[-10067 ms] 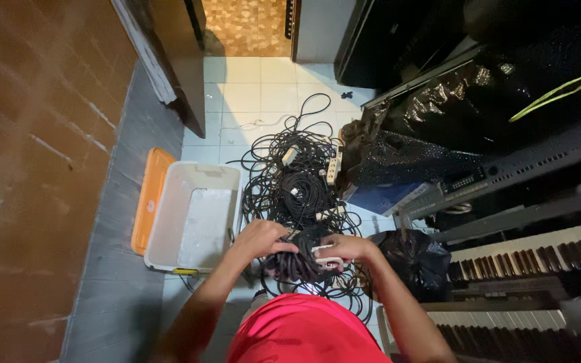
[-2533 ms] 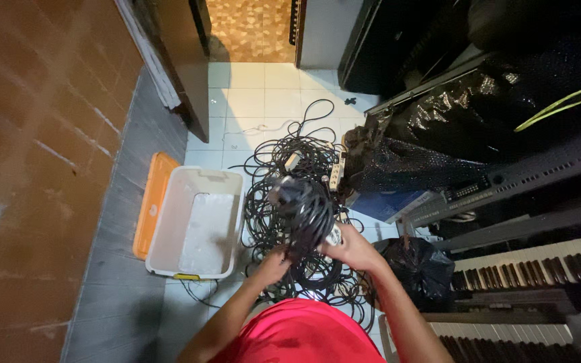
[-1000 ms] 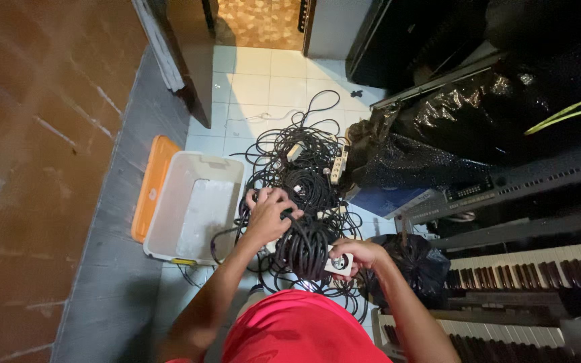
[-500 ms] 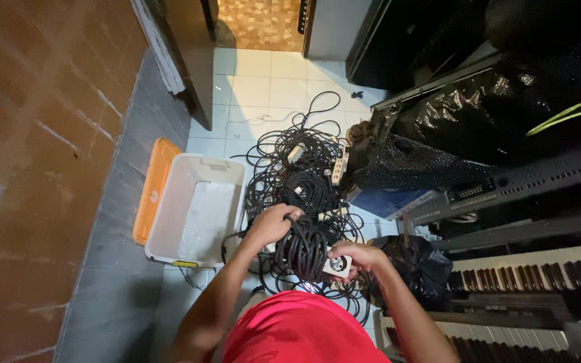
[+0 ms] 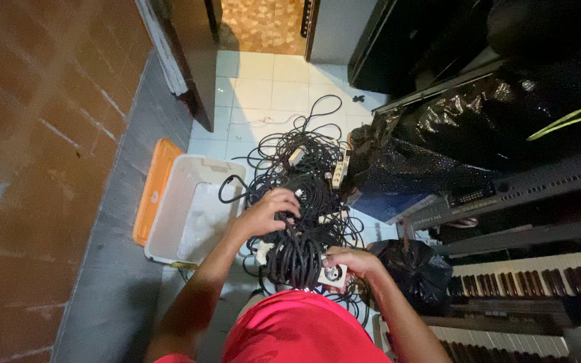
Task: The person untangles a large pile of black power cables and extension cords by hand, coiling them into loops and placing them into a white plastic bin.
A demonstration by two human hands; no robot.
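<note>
Your left hand [image 5: 272, 212] is closed around the top of a coiled bundle of black cable [image 5: 295, 252], fingers curled over the loops, so the coil hangs down from your grip in front of your red shirt [image 5: 297, 333]. Your right hand [image 5: 347, 262] sits lower and to the right, closed on a white socket block [image 5: 332, 274] that shows its round outlet face; it touches the bottom of the coil. Beyond your hands, a loose tangle of black cables [image 5: 300, 158] spreads over the white tiled floor [image 5: 257, 87], with a pale power strip [image 5: 337, 172] lying in it on the far right. To the left of the coil stands an open white plastic bin [image 5: 169, 228], its orange lid [image 5: 150, 188] propped along its left side. On your right are a black bag [image 5: 415, 272] on the floor, keyboards [image 5: 539, 275] stacked on a stand, and gear under black plastic wrap [image 5: 465, 128].
</note>
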